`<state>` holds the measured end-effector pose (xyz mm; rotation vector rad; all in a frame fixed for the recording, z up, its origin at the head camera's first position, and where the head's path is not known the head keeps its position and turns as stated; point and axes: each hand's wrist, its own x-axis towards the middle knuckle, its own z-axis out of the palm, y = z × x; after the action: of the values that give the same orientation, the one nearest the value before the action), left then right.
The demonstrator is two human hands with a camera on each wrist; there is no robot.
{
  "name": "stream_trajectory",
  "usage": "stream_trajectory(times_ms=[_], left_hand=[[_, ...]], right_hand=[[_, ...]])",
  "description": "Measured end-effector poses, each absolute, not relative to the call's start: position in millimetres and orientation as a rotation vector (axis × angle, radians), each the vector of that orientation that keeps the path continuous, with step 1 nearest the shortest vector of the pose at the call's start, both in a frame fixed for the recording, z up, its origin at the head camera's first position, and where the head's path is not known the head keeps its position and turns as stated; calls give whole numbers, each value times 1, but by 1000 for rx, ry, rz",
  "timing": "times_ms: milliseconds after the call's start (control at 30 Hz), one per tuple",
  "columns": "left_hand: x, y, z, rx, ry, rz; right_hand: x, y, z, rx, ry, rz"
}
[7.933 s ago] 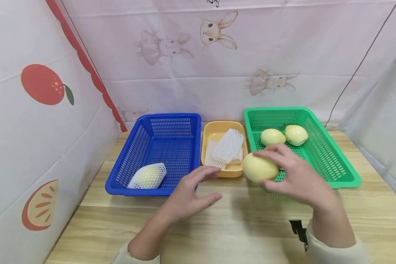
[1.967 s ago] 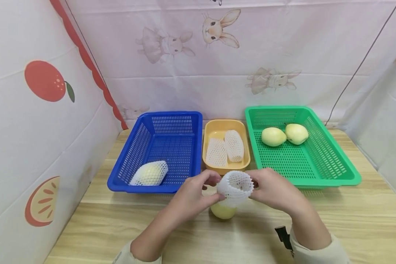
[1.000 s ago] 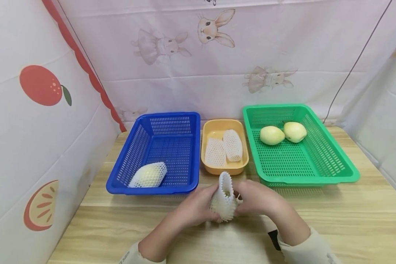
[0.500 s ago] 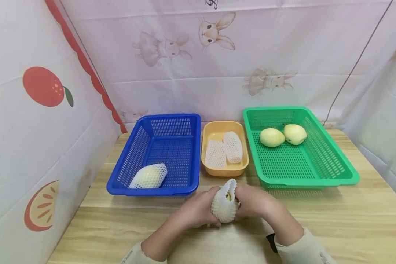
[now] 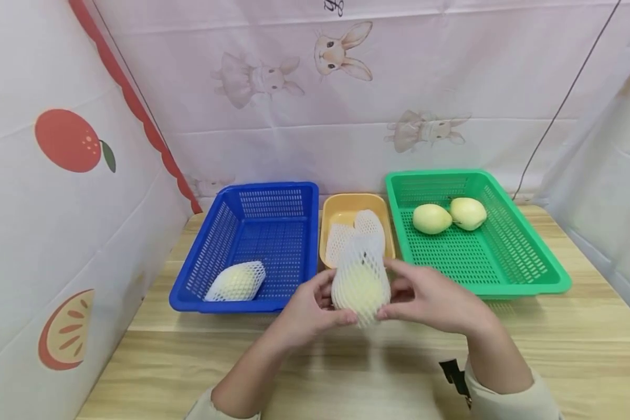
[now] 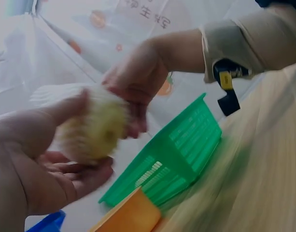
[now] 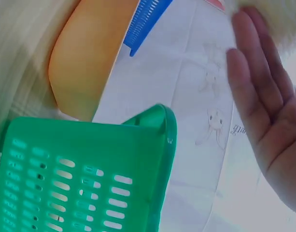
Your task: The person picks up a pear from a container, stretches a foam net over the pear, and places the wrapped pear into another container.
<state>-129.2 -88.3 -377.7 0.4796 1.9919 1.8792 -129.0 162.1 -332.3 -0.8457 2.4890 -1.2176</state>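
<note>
Between my two hands is a pale yellow pear [image 5: 361, 287] in a white foam net sleeve, held up in front of the small yellow-orange bin. Its stem shows through the mesh, and the loose end of the sleeve points away from me. My left hand [image 5: 308, 308] grips it from the left, thumb on the near side; the left wrist view shows the pear's bare end [image 6: 108, 133] at the sleeve's opening. From the right, my right hand [image 5: 434, 298] holds it with thumb and fingers. In the right wrist view those fingers [image 7: 256, 72] lie against the blurred netted pear.
A blue basket [image 5: 191, 256] at left holds one netted pear [image 5: 237, 281]. The yellow-orange bin [image 5: 391, 233] behind my hands contains foam net sleeves [image 5: 338, 240], partly hidden. Two bare pears [image 5: 431, 219] lie in the green basket [image 5: 535, 256] at right. A patterned cloth backs the wooden table [image 5: 189, 361].
The right hand took a pear out of the green basket, and a sleeve from the bin went over it. Over the last half second both hands lifted the netted pear and tipped it away.
</note>
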Motion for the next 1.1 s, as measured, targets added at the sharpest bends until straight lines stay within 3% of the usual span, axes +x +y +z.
stream_trajectory(times_ms=[267,567,1100], left_hand=[[-129,-88,-379,450,1469,2260],[-124,-83,-380,482,1396,2254],[-122,-83,-370,463,1498,2330]], right_hand=[[-126,145,-337,-1024,2791,-1407],[-128,130,-347,-1392,3135,-1255],[-129,124,-352,-1420,3191,-1419]])
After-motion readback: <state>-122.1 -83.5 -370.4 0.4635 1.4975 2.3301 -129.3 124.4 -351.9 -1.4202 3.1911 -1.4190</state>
